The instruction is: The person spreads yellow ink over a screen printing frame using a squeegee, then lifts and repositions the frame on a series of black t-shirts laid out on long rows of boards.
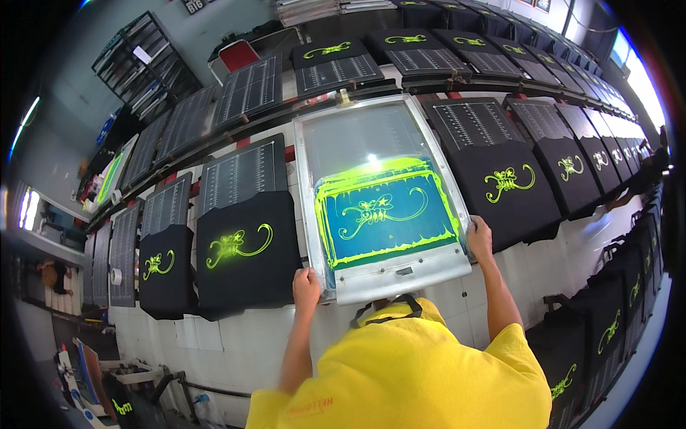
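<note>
I hold a silver-framed printing screen (306, 179) by its two near corners. My left hand (306, 288) is closed on the near left corner, and my right hand (479, 237) grips the right edge near its corner. Teal stencil (436, 239) covers the lower mesh, with neon yellow-green ink around it and a scorpion-like design in the middle. A pale metal strip with screws (400, 275) runs along the near edge. Whatever lies beneath the screen is mostly hidden. Black shirts with the same printed design lie on boards to its left (243, 279) and right (500, 204).
Two long rows of slanted boards (246, 89) run across the room, many carrying black printed shirts. More shirts (607, 329) line the right side behind me. A shelf rack (146, 68) and a red chair (239, 55) stand beyond. Another person (53, 275) is at far left.
</note>
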